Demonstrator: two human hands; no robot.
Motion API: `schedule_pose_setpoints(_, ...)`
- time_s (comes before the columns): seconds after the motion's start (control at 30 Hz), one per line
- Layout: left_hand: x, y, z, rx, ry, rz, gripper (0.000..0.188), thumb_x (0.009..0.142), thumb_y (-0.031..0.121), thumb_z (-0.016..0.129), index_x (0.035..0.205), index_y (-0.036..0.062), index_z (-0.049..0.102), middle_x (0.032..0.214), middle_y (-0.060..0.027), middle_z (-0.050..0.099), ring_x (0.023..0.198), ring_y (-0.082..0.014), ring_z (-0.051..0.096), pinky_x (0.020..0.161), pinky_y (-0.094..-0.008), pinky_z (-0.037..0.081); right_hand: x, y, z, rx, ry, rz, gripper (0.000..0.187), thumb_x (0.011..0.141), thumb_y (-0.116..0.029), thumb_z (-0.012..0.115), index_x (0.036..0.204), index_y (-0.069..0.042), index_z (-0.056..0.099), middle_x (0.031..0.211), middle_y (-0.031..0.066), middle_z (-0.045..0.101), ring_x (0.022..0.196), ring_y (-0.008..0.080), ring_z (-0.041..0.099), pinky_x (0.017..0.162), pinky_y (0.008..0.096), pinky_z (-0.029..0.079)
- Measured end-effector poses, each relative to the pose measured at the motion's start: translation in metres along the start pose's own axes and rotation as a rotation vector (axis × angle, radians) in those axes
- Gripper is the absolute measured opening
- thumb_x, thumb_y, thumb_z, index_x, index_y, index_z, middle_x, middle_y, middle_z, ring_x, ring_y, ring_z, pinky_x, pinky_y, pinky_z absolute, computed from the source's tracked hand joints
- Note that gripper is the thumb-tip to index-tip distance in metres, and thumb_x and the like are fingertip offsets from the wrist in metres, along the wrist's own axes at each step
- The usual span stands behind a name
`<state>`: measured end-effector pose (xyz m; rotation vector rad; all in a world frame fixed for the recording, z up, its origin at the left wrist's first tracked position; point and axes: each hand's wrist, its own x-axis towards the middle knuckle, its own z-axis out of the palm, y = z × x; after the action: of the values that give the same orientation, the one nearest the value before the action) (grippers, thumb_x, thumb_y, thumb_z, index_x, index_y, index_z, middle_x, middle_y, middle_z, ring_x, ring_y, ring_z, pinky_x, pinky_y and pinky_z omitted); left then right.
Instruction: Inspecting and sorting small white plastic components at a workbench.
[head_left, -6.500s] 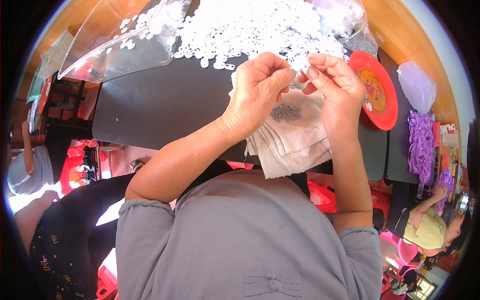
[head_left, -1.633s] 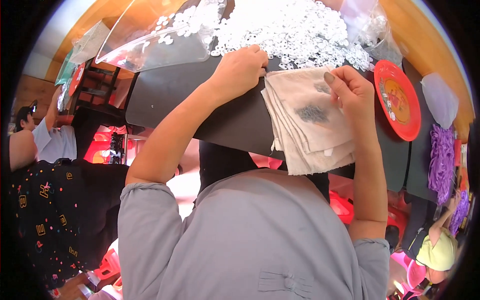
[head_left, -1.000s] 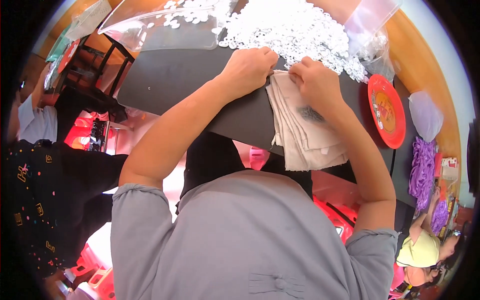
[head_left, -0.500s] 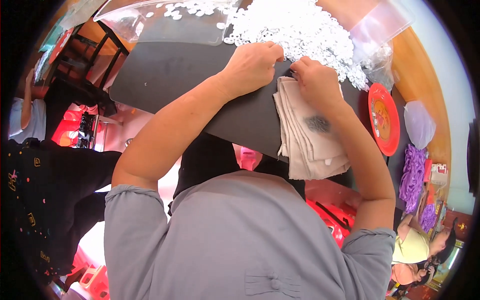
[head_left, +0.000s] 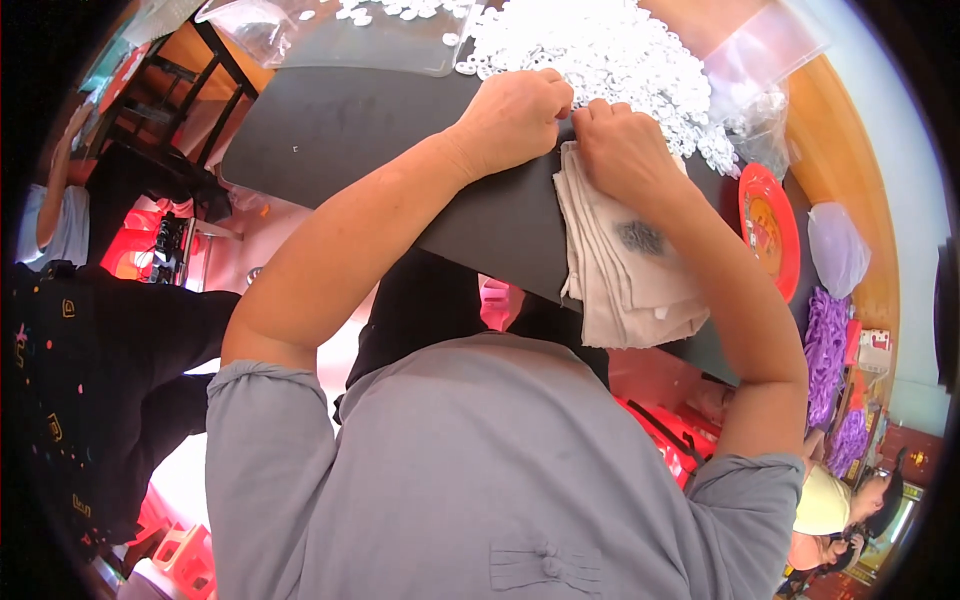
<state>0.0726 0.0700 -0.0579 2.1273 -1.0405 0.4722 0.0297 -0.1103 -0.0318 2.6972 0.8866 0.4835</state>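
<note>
Both hands, left hand (head_left: 515, 110) and right hand (head_left: 622, 145), are curling fingers together, pinching something tiny beside the heap of small white plastic rings (head_left: 610, 50), above the folded beige cloth (head_left: 625, 270).

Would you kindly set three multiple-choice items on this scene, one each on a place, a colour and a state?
1. Where does the folded cloth lie?
A. on the dark board
B. on the red plate
C. on the floor

2. What colour is the heap of small pieces beyond the hands?
A. purple
B. white
C. black

3. How do the left hand and right hand stand?
A. far apart
B. both flat and open
C. close together, fingers curled

Answers: 1 A, the cloth rests on the dark board, under the right hand; 2 B, the heap is white; 3 C, both hands meet at the cloth's top edge.
</note>
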Motion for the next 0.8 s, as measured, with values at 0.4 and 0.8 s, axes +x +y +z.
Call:
schedule_pose_setpoints(0.4, 0.000, -0.004, 0.003, 0.058, -0.014, 0.023, 0.008, 0.074, 0.007, 0.060, 0.080, 0.0040, 0.062, 0.083, -0.0106, 0.060, 0.077, -0.0328, 0.060, 0.067, -0.0413, 0.049, 0.009, -0.007, -0.006, -0.135, 0.046, -0.129, 0.009, 0.073, -0.013, 0.059, 0.070, -0.006, 0.064, 0.071, 0.0086, 0.062, 0.066, 0.0233, 0.063, 0.056, 0.0359, 0.050)
schedule_pose_setpoints(0.8, 0.002, 0.000, 0.003, 0.160, -0.086, -0.018, 0.009, 0.079, 0.012, 0.064, 0.084, 0.0053, 0.061, 0.086, -0.0091, 0.061, 0.081, -0.0304, 0.061, 0.071, -0.0390, 0.049, -0.036, 0.015, -0.039, 0.255, 0.143, 0.363, 0.013, 0.085, -0.015, 0.054, 0.086, -0.003, 0.058, 0.079, 0.0159, 0.065, 0.073, 0.0329, 0.064, 0.061, 0.0413, 0.048)
